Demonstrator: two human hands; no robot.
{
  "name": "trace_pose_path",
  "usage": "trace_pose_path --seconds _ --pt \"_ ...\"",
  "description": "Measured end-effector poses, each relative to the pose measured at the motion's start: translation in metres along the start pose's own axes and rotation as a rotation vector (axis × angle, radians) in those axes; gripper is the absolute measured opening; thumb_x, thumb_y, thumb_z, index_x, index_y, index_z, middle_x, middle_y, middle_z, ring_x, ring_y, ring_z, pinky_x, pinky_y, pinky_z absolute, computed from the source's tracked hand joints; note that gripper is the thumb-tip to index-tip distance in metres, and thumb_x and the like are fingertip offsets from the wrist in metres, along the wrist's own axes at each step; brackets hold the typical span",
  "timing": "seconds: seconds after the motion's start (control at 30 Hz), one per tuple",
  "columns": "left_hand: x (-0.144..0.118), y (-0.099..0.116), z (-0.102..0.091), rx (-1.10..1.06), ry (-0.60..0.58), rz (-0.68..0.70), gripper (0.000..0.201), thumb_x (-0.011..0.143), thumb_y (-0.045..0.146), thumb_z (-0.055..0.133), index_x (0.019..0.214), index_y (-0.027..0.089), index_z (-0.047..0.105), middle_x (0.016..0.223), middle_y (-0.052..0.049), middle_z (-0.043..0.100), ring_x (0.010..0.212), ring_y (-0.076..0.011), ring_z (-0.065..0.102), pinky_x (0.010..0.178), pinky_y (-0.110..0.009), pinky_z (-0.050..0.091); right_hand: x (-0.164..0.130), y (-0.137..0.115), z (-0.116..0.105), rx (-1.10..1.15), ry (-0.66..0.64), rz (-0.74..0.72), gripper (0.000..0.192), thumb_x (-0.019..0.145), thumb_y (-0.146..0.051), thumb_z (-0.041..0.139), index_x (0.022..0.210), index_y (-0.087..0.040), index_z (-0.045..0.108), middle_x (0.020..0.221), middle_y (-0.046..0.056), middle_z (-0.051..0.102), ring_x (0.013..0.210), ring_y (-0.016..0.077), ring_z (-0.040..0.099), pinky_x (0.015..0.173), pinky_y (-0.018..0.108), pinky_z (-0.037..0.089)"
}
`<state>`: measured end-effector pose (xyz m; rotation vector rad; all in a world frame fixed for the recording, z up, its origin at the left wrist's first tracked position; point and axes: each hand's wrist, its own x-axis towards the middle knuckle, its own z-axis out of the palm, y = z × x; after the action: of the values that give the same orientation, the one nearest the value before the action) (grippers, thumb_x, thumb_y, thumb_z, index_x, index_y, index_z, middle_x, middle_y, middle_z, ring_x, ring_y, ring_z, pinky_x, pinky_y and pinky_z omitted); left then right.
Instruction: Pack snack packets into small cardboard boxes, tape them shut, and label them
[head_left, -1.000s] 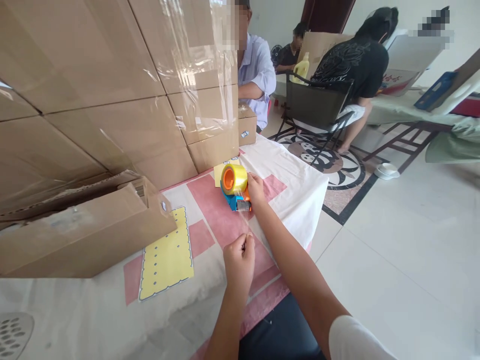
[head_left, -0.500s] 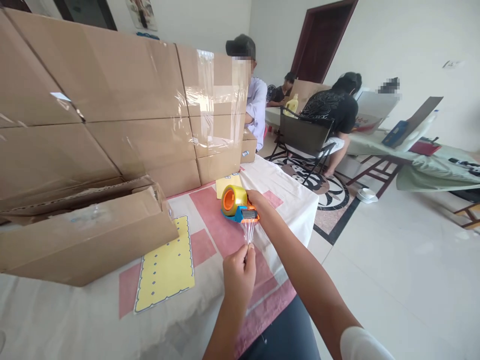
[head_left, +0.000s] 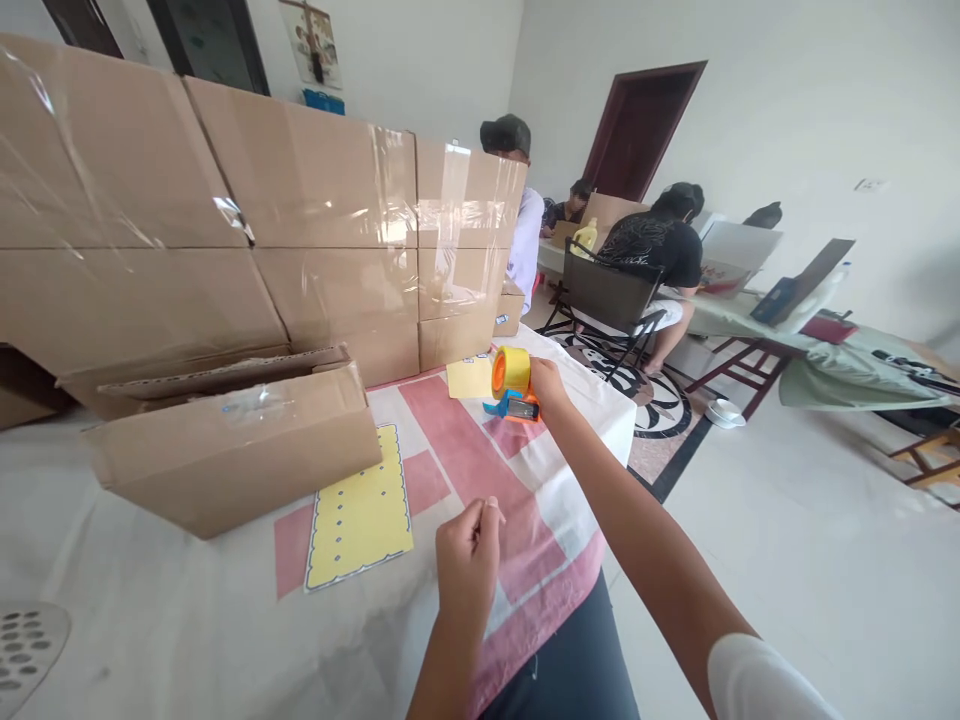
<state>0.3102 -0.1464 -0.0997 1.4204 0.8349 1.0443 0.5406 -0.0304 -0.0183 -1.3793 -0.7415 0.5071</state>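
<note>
My right hand (head_left: 550, 388) grips a tape dispenser (head_left: 519, 405), blue and orange, with a yellow roll of tape (head_left: 514, 370) on it. It is held above the far right part of the table. Nearer to me, my left hand (head_left: 469, 555) is closed with thumb and finger pinched together; whatever is in the pinch is too small to make out. To its left, a yellow card with a blue scalloped edge (head_left: 360, 525) lies partly under an open cardboard box (head_left: 247, 450). A smaller yellow card (head_left: 470, 378) lies behind the dispenser.
Taped cardboard boxes (head_left: 337, 210) are stacked along the back of the table (head_left: 225, 620), which has a pink and white cloth. One person (head_left: 523, 240) sits behind the stack. Others sit at tables further right, one in a black chair (head_left: 611, 290).
My hands have moved apart, and the clear strip stretched between the left hand and the dispenser no longer shows. The dispenser went right and away. The view has shifted slightly.
</note>
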Motion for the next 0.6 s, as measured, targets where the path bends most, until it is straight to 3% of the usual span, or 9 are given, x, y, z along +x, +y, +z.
trace_pose_path --seconds 0.17,0.33,0.6 --pt "0.014 0.004 -0.01 0.125 0.033 0.117 0.038 0.096 0.043 0.053 0.069 0.019 0.066 0.053 0.002 0.047 0.049 -0.0107 0.04 0.052 -0.024 0.03 -0.031 -0.009 0.011 0.049 -0.03 0.083 0.03 0.079 -0.044 0.061 0.067 -0.021 0.048 0.059 -0.002 0.048 0.053 0.0124 0.046 0.048 0.026 0.039" --pt "0.018 0.004 -0.018 0.133 0.072 0.215 0.029 0.095 0.036 0.056 0.085 0.02 0.077 0.063 -0.003 0.065 0.054 -0.0122 0.054 0.057 -0.023 0.039 -0.06 -0.026 0.026 0.086 -0.073 0.06 0.03 0.086 -0.042 0.06 0.071 -0.02 0.049 0.062 -0.003 0.046 0.055 0.0104 0.043 0.05 0.024 0.036" --pt "0.016 0.003 -0.029 0.061 0.105 0.283 0.016 0.088 0.031 0.069 0.092 0.022 0.081 0.067 -0.003 0.069 0.056 -0.0126 0.057 0.059 -0.024 0.045 -0.084 -0.059 0.035 0.122 -0.08 0.01 0.03 0.096 -0.037 0.05 0.073 -0.018 0.052 0.068 -0.002 0.049 0.059 0.0095 0.047 0.056 0.022 0.04"
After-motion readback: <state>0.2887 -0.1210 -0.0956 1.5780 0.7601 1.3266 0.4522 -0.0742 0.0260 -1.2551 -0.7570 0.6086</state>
